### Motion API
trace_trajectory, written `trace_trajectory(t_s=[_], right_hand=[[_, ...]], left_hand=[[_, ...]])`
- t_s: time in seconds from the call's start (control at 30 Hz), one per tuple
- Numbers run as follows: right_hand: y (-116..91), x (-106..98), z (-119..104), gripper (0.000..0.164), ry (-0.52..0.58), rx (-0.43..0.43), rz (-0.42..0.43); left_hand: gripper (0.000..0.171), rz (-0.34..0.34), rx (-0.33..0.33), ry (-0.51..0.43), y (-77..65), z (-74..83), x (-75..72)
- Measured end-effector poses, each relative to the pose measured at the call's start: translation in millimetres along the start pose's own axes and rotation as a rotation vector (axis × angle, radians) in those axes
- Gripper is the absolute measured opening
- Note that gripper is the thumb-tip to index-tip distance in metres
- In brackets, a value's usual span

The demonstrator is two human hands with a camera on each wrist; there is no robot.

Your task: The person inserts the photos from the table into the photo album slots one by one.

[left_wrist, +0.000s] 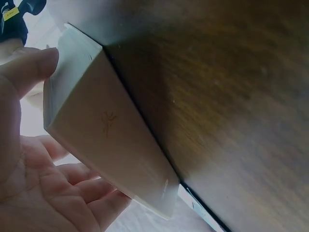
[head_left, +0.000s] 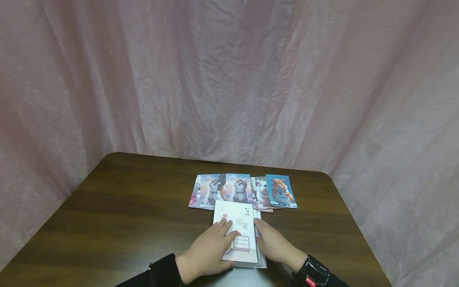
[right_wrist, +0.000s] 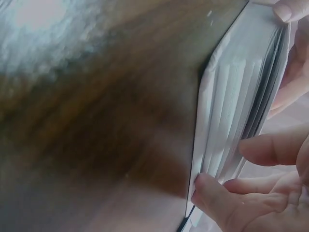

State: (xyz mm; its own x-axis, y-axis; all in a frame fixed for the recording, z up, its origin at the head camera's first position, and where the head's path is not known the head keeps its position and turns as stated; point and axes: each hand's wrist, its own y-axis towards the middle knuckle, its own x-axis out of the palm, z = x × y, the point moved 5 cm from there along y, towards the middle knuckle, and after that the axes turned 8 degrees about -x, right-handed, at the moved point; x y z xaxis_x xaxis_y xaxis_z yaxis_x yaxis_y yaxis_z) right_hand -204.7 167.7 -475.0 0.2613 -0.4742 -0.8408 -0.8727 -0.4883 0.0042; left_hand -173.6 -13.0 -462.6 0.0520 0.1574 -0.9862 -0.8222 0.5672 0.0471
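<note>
A thick white-covered book (head_left: 247, 215), its cover printed with small drawings and boxes, lies closed on the table. Across the left part of its cover my left hand (head_left: 209, 251) rests with fingers spread. The left wrist view shows the plain spine (left_wrist: 111, 125) and the thumb (left_wrist: 43, 65) at the book's near end. At the opposite side, my right hand (head_left: 276, 245) touches the page edges (right_wrist: 234, 92) with thumb and fingers fairly straight. Gaps show between the stacked leaves in the right wrist view. Just beyond the book lie overlapping picture cards, including a kitten card (head_left: 238, 189).
A blue hamster card (head_left: 281, 191) lies at the right end of the card row, and a card with pink flowers (head_left: 194, 197) at the left end. The brown wooden table (head_left: 125, 207) has rounded far corners. Behind it hangs a pink curtain (head_left: 229, 87).
</note>
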Motion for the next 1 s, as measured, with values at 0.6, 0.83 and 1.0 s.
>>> trace_trajectory(t_s=[0.6, 0.83, 1.0], right_hand=[[-1.6, -2.0, 1.8, 0.044, -0.036, -0.034, -0.002], [-1.3, -2.5, 1.7, 0.041, -0.035, -0.039, 0.021], [-0.6, -2.4, 1.5, 0.043, -0.023, -0.031, 0.001]], left_hand=[[0.072, 0.079, 0.009, -0.047, -4.2, 1.4, -5.5], [0.071, 0.136, 0.008, -0.140, -4.4, 4.2, -14.4], [0.073, 0.176, -0.006, -0.189, -4.9, 6.4, -20.4]])
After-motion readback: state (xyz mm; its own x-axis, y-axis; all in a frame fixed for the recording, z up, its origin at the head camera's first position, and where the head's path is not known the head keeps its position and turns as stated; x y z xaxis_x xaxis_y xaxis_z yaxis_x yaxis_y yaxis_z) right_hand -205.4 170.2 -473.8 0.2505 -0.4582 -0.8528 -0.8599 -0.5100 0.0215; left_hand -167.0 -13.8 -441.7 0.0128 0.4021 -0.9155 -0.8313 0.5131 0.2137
